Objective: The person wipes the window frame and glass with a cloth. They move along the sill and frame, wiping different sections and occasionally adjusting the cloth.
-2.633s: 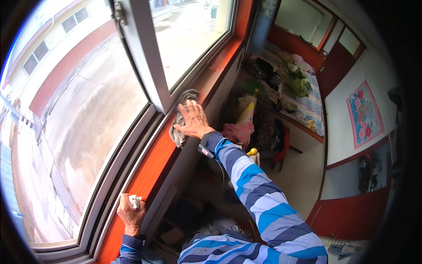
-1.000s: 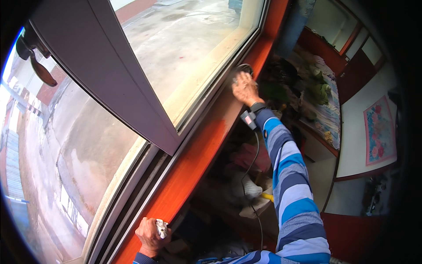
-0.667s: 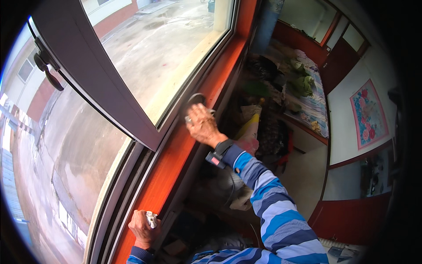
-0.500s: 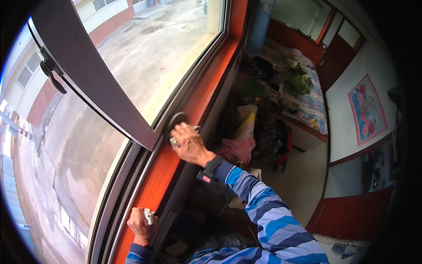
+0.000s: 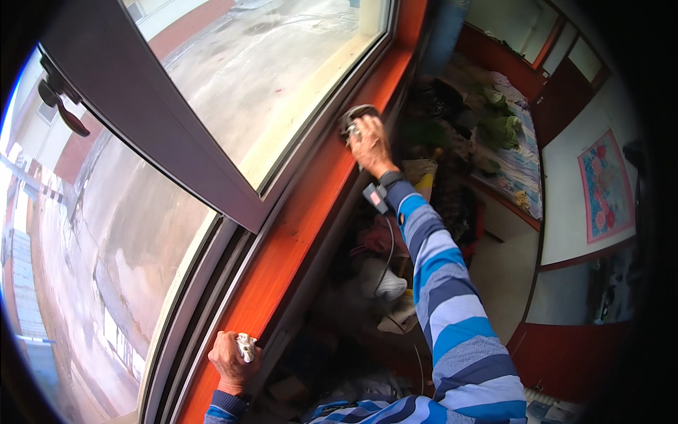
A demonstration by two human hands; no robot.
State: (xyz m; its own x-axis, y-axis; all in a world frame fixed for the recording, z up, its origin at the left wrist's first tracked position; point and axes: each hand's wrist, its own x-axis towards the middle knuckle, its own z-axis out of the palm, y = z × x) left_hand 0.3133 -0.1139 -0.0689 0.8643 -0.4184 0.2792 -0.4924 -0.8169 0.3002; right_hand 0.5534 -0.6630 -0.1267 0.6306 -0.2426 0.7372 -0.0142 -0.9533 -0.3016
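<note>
A glossy red-brown wooden windowsill (image 5: 300, 222) runs from the lower left to the top, beside the window frame. My right hand (image 5: 372, 147) is stretched far along it, its fingers closed on a bunched dark grey rag (image 5: 359, 113) that lies against the sill close to the frame. My left hand (image 5: 232, 362) rests at the near end of the sill, curled into a fist. A crumpled white cloth (image 5: 246, 346) pokes out of that fist on the thumb side.
A grey window sash (image 5: 155, 106) with a dark handle (image 5: 63, 106) stands to the left, above its track (image 5: 212, 290). Right of the sill are a white bundle (image 5: 385, 279), clothes and a bed with a patterned cover (image 5: 526, 152). A thin cable (image 5: 390, 244) hangs below my right wrist.
My right hand has slid the rag farther up along the sill, away from me. My left hand stays at the near end with its white cloth. The view has shifted slightly.
</note>
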